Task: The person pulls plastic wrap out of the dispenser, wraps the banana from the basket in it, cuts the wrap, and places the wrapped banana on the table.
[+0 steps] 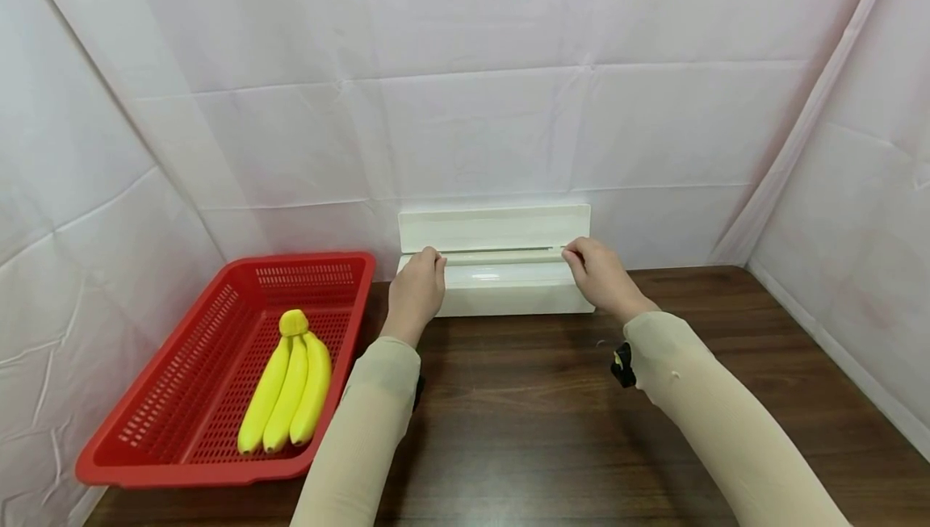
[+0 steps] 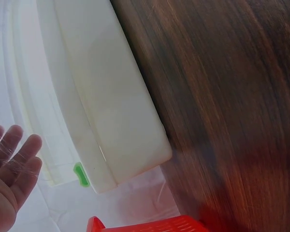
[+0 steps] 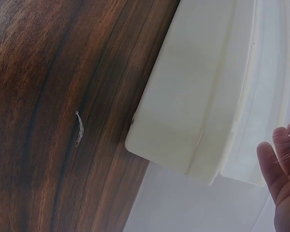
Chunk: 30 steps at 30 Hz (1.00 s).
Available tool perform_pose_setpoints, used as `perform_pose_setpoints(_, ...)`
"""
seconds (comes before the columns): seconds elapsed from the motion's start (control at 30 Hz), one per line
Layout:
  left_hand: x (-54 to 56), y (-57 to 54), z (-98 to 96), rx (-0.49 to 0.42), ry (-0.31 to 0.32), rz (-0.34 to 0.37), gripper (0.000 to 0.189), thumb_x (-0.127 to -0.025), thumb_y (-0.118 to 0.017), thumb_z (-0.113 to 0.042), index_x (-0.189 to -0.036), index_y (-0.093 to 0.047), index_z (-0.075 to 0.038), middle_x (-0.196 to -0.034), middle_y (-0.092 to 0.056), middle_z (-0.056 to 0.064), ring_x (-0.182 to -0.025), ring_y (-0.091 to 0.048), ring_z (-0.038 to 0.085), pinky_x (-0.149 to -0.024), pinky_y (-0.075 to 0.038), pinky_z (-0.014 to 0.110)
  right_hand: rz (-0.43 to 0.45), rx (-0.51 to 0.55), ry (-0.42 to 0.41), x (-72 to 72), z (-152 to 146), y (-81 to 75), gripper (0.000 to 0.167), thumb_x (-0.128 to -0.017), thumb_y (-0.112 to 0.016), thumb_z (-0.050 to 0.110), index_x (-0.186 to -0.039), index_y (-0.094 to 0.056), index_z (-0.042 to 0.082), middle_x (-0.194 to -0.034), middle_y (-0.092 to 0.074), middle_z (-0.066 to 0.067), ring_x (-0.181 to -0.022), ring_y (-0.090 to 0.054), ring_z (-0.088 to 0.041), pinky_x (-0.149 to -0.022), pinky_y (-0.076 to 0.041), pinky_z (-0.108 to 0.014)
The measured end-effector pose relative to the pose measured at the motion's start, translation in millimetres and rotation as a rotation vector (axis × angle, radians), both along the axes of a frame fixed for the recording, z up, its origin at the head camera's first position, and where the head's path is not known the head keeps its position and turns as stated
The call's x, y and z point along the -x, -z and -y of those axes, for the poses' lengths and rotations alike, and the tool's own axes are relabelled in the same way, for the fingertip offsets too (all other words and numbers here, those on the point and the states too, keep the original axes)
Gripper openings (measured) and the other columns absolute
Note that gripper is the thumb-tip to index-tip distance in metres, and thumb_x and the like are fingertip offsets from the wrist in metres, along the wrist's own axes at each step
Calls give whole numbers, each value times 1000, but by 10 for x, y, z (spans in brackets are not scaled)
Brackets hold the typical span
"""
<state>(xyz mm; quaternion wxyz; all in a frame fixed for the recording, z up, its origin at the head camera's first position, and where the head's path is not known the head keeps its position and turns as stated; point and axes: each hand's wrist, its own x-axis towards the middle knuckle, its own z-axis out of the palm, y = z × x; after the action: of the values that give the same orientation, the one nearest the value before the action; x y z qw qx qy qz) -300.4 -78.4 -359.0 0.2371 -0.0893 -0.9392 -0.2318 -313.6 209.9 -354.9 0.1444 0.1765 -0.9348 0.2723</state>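
Note:
A white cling film dispenser (image 1: 516, 301) stands against the back curtain, its lid (image 1: 501, 227) raised behind it. At the dispenser's left end, above the roll opening, my left hand (image 1: 417, 289) pinches the clear cling film (image 2: 23, 166); creased film stretches over its fingers in the left wrist view. My right hand (image 1: 601, 275) is level with it at the other end, thumb and fingers closed on the film's edge. Most of the sheet between the hands is too transparent to make out. A green piece (image 2: 80, 175) shows at the dispenser's left end.
Left of the dispenser, a red plastic basket (image 1: 185, 474) holds a bunch of yellow bananas (image 1: 294, 390). On the dark wooden table (image 1: 508, 430) lies a small twisted clear scrap (image 3: 79, 129), near the dispenser's right end. White curtains (image 1: 465, 131) enclose the back and sides.

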Motion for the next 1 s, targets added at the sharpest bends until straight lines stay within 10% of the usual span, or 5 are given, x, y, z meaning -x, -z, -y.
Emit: perform_pose_setpoints(1.0,-60,58,8,-17,1,-75,22,-98,-50,-22,-105,-63,-7,-97,-67,13,-90,-66,30,-72,-54,45,8,65,5,-81,-5,55,28,-101,-42,20,-110,-58,-2,-97,-61,-18,-78,-51,-24,-71,-43,-37)
